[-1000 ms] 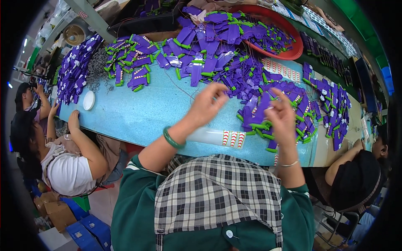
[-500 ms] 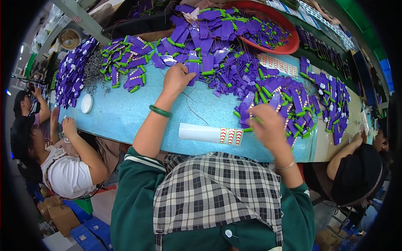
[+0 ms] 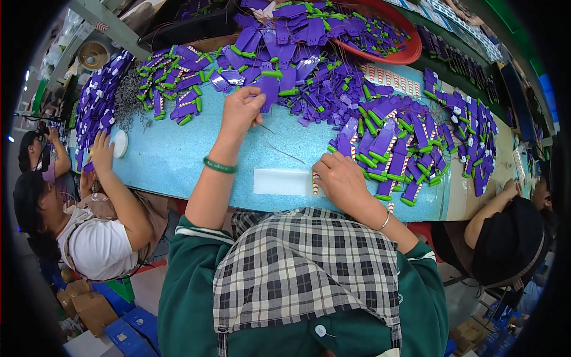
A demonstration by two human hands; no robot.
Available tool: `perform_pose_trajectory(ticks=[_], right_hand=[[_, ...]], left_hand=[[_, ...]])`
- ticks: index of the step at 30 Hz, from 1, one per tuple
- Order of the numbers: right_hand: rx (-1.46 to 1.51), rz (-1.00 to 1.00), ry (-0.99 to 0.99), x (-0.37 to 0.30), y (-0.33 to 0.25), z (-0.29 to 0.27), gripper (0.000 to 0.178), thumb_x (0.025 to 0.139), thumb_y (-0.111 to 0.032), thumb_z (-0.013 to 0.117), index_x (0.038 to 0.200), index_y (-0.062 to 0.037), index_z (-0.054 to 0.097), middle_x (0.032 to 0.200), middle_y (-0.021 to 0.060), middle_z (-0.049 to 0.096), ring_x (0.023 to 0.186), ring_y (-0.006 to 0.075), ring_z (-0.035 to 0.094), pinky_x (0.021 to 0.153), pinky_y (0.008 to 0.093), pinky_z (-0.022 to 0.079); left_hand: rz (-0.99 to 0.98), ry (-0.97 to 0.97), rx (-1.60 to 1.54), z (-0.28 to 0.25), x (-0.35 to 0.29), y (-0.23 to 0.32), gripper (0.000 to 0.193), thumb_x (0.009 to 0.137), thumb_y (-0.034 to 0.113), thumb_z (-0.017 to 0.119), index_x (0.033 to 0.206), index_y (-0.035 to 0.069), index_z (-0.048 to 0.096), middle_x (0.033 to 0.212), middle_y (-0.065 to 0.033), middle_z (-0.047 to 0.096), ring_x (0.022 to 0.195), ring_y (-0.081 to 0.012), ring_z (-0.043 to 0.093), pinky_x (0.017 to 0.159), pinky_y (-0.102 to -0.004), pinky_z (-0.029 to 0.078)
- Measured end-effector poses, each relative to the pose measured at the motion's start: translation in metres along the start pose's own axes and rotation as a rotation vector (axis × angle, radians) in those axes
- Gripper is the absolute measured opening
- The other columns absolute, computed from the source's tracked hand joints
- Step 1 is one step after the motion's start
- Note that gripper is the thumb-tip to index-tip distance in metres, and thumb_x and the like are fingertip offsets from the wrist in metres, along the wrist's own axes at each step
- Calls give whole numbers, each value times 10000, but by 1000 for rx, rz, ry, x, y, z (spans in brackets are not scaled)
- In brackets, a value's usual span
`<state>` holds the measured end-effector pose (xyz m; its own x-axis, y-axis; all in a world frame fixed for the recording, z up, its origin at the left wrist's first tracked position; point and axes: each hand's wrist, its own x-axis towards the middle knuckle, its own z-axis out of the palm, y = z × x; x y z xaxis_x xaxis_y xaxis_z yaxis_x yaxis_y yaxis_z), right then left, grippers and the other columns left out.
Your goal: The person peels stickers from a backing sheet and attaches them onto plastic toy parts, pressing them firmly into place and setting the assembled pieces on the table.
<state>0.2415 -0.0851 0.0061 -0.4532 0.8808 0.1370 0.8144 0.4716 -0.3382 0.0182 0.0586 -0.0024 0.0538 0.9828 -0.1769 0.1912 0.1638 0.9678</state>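
Leftward from the near pile (image 3: 397, 146), where it was half a second ago, the right hand (image 3: 341, 178) has come over the right end of the sticker strip (image 3: 278, 181). From my distant post I read left to right: the left hand (image 3: 240, 112) has its fingertips closed on the left edge of a purple tag (image 3: 270, 94), beside the far heap (image 3: 297, 50). A wire (image 3: 284, 152) trails down rightward from there. Below it, the strip lies on the blue table, long axis left to right, extending leftward from the right hand, the nearer one. I see one striped sticker (image 3: 315, 183) where three showed; whether those curled fingers pinch anything, I can't tell.
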Motion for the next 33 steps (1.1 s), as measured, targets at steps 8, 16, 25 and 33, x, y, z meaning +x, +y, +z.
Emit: perform_pose_trajectory(ticks=[8,16,25,33], right_hand=[[-5,-67,115,0,-1,11,70,709,-67,562,771,-87,587,753,38,526,765,201,524,635,337,387],[27,-119,173,2,-3,19,86,707,-81,580,792,-93,582,769,33,544,750,201,523,638,342,388],[547,59,122,19,6,-33,117,718,-50,669,795,-46,580,737,68,612,741,268,566,671,378,436],[737,98,361,26,-7,-34,244,758,-80,669,979,-47,573,1051,102,583,954,235,585,744,309,457]], left_hand=[[137,-299,-861,-4,-81,29,186,943,211,500,1019,41,510,863,-107,610,726,-218,653,536,-266,512],[-32,-371,-359,38,-118,-14,289,874,35,547,1150,34,461,808,-39,558,694,-112,566,650,-229,465],[-31,-485,-271,38,-115,-16,133,902,121,558,972,8,566,771,-36,586,664,-86,570,573,-228,497],[-134,-389,-542,40,-114,5,143,872,118,607,934,-8,584,806,-63,619,673,-123,611,533,-249,514]])
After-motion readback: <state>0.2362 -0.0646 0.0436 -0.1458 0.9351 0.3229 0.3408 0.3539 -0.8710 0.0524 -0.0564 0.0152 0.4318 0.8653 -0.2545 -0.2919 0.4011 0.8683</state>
